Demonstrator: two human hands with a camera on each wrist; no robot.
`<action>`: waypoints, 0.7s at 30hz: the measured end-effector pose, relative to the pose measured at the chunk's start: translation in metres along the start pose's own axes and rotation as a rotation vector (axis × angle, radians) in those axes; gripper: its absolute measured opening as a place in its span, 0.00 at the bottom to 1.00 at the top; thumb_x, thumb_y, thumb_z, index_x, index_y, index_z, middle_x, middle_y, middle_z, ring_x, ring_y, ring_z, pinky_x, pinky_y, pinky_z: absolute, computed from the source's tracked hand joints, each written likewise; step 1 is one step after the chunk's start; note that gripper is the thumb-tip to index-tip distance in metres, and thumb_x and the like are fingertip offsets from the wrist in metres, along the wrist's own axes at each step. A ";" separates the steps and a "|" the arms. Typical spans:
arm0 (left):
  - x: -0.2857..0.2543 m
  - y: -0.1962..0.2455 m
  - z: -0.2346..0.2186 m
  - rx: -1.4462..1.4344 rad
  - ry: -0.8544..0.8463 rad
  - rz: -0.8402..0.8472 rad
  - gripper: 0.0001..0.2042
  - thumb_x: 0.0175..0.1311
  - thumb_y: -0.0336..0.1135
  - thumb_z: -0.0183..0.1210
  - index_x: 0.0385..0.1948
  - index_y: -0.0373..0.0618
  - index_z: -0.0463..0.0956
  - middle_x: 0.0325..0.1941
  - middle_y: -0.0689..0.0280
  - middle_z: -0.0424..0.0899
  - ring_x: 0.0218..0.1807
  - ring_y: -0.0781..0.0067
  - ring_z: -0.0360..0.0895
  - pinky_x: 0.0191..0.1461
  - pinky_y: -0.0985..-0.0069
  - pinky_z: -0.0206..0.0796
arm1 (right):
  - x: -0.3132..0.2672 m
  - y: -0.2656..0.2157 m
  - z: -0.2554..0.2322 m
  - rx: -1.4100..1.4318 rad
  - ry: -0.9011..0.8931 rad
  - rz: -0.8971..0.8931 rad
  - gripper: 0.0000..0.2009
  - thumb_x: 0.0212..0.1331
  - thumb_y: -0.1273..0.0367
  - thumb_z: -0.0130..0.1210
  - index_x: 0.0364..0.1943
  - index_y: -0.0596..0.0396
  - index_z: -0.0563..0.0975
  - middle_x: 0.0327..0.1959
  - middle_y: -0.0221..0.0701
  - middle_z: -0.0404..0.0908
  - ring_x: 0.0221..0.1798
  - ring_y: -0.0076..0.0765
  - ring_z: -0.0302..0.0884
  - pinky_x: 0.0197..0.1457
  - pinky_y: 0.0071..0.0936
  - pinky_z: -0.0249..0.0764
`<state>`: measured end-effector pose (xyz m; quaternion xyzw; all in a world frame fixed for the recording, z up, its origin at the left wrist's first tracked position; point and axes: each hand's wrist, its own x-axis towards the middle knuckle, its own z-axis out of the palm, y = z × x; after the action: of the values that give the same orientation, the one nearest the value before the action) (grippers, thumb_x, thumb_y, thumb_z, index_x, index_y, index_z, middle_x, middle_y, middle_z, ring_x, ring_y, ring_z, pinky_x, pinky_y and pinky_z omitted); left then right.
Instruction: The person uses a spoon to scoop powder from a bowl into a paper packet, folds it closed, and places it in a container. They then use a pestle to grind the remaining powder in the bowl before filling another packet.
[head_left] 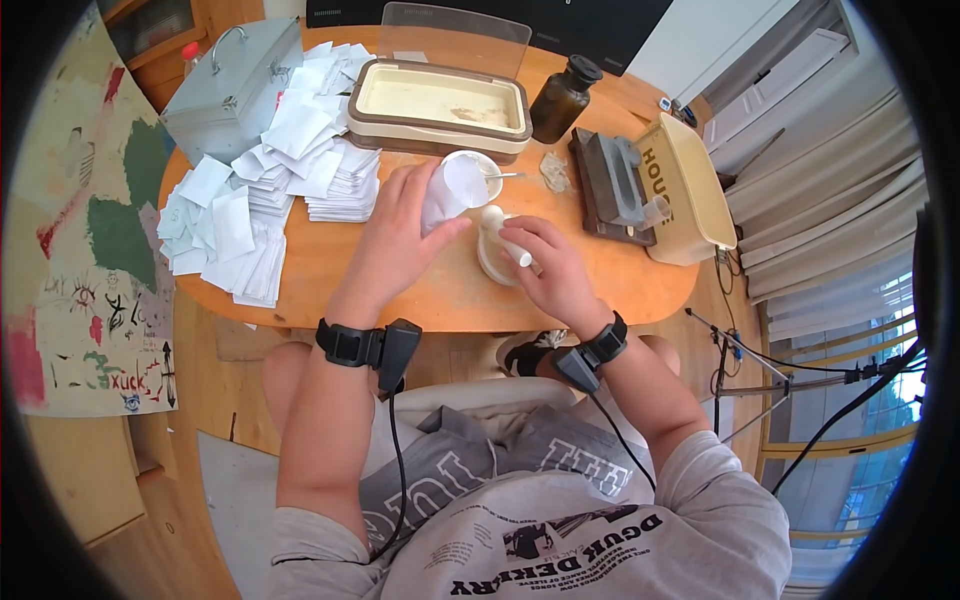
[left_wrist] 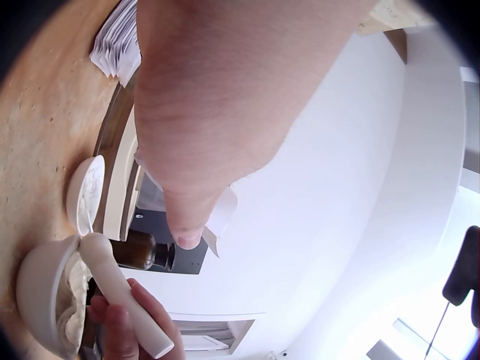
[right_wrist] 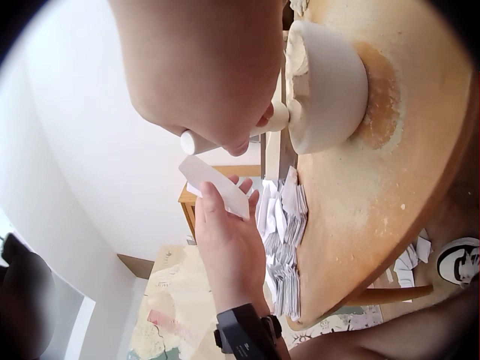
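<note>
My left hand (head_left: 400, 230) holds an opened white paper packet (head_left: 457, 190) between thumb and fingers, its mouth spread wide. Just below and to the right stands a white mortar (head_left: 492, 268), heaped with pale powder (left_wrist: 71, 300) up to its rim. My right hand (head_left: 552, 272) grips a white pestle (left_wrist: 124, 289) by its handle. The pestle's rounded head is right at the mortar's rim, and its handle slants toward me. Behind the mortar sits a small white bowl (left_wrist: 76, 196) of white powder with a thin spoon handle (head_left: 508, 175) sticking out.
Piles of white paper packets (head_left: 265, 215) cover the table's left, beside a metal box (head_left: 235, 90). At the back stand a cream lidded container (head_left: 440, 100) and a brown bottle (head_left: 563, 105). A grey device (head_left: 610, 180) and a cream bin (head_left: 685, 190) stand right. Powder dusts the tabletop.
</note>
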<state>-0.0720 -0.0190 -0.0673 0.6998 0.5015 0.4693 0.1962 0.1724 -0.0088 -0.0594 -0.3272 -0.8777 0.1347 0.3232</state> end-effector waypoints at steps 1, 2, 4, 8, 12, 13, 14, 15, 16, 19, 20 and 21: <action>0.000 0.000 -0.001 0.000 0.000 0.000 0.33 0.63 0.42 0.67 0.66 0.37 0.64 0.63 0.51 0.70 0.64 0.47 0.69 0.66 0.60 0.65 | -0.002 -0.002 0.001 0.000 0.000 0.000 0.15 0.60 0.76 0.62 0.51 0.57 0.79 0.53 0.41 0.79 0.52 0.49 0.81 0.54 0.36 0.79; 0.000 0.001 -0.001 0.009 0.003 0.002 0.33 0.63 0.42 0.67 0.66 0.37 0.64 0.63 0.50 0.70 0.64 0.47 0.69 0.66 0.60 0.65 | -0.004 -0.005 0.001 -0.005 -0.005 0.014 0.15 0.60 0.76 0.62 0.52 0.58 0.79 0.53 0.41 0.79 0.52 0.49 0.81 0.54 0.37 0.79; 0.000 0.001 -0.001 0.016 0.003 0.006 0.33 0.63 0.42 0.67 0.66 0.37 0.64 0.63 0.50 0.70 0.64 0.47 0.69 0.66 0.60 0.65 | -0.007 -0.006 0.001 -0.012 -0.009 0.030 0.15 0.60 0.76 0.63 0.52 0.58 0.79 0.52 0.41 0.78 0.51 0.49 0.81 0.53 0.37 0.79; -0.001 0.001 -0.001 0.024 0.009 0.015 0.34 0.63 0.43 0.67 0.66 0.37 0.64 0.63 0.51 0.70 0.64 0.47 0.69 0.66 0.60 0.65 | -0.011 -0.003 0.001 -0.013 -0.015 0.032 0.15 0.60 0.75 0.63 0.52 0.57 0.79 0.52 0.41 0.78 0.50 0.48 0.81 0.53 0.37 0.80; -0.001 0.000 -0.001 0.027 0.006 0.020 0.34 0.63 0.43 0.67 0.66 0.37 0.64 0.63 0.51 0.70 0.64 0.47 0.69 0.66 0.60 0.65 | -0.014 -0.001 -0.001 0.014 -0.018 0.047 0.15 0.60 0.74 0.63 0.51 0.57 0.80 0.51 0.41 0.79 0.50 0.49 0.81 0.53 0.37 0.79; -0.001 0.000 -0.001 0.027 0.005 0.020 0.34 0.63 0.43 0.67 0.66 0.37 0.64 0.63 0.51 0.70 0.64 0.47 0.69 0.66 0.60 0.65 | -0.014 -0.001 -0.003 0.014 -0.017 0.048 0.15 0.60 0.74 0.63 0.51 0.57 0.80 0.51 0.41 0.79 0.50 0.49 0.81 0.53 0.37 0.79; -0.001 0.001 -0.001 0.021 0.005 0.019 0.34 0.63 0.43 0.67 0.66 0.37 0.64 0.63 0.51 0.70 0.64 0.47 0.69 0.66 0.60 0.65 | -0.013 0.000 -0.005 0.005 0.004 0.054 0.15 0.60 0.74 0.64 0.51 0.57 0.80 0.50 0.41 0.80 0.50 0.49 0.80 0.53 0.37 0.79; -0.001 0.001 -0.001 0.016 0.005 0.018 0.34 0.63 0.43 0.67 0.66 0.37 0.63 0.63 0.51 0.70 0.64 0.47 0.69 0.66 0.60 0.65 | -0.011 0.001 -0.007 -0.003 0.025 0.060 0.14 0.60 0.74 0.64 0.51 0.57 0.80 0.50 0.41 0.80 0.51 0.49 0.80 0.53 0.37 0.78; -0.001 0.001 -0.001 0.017 0.005 0.018 0.34 0.63 0.43 0.67 0.66 0.37 0.63 0.63 0.51 0.70 0.64 0.47 0.69 0.66 0.60 0.65 | -0.008 0.001 -0.009 -0.003 0.025 0.059 0.14 0.60 0.74 0.64 0.51 0.57 0.80 0.50 0.41 0.80 0.51 0.49 0.80 0.53 0.37 0.78; -0.001 0.000 -0.001 0.030 0.007 0.020 0.33 0.63 0.43 0.67 0.66 0.37 0.63 0.63 0.51 0.70 0.64 0.47 0.69 0.66 0.61 0.65 | -0.002 0.001 -0.013 -0.027 0.087 0.073 0.14 0.60 0.74 0.64 0.50 0.58 0.80 0.49 0.41 0.81 0.50 0.49 0.81 0.53 0.36 0.78; -0.001 0.000 -0.001 0.029 0.008 0.024 0.33 0.63 0.43 0.66 0.66 0.37 0.63 0.62 0.51 0.70 0.63 0.47 0.69 0.66 0.60 0.65 | -0.001 0.001 -0.013 -0.034 0.083 0.081 0.14 0.59 0.74 0.65 0.50 0.58 0.80 0.49 0.41 0.81 0.50 0.48 0.81 0.53 0.36 0.78; -0.001 0.000 -0.001 0.028 0.008 0.026 0.33 0.63 0.43 0.66 0.66 0.37 0.63 0.62 0.50 0.70 0.63 0.47 0.69 0.66 0.60 0.65 | -0.001 0.001 -0.012 -0.041 0.079 0.089 0.14 0.59 0.74 0.65 0.49 0.58 0.80 0.48 0.40 0.81 0.50 0.48 0.81 0.52 0.36 0.78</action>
<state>-0.0729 -0.0202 -0.0671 0.7072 0.4994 0.4676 0.1783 0.1813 -0.0080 -0.0514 -0.3773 -0.8515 0.1180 0.3445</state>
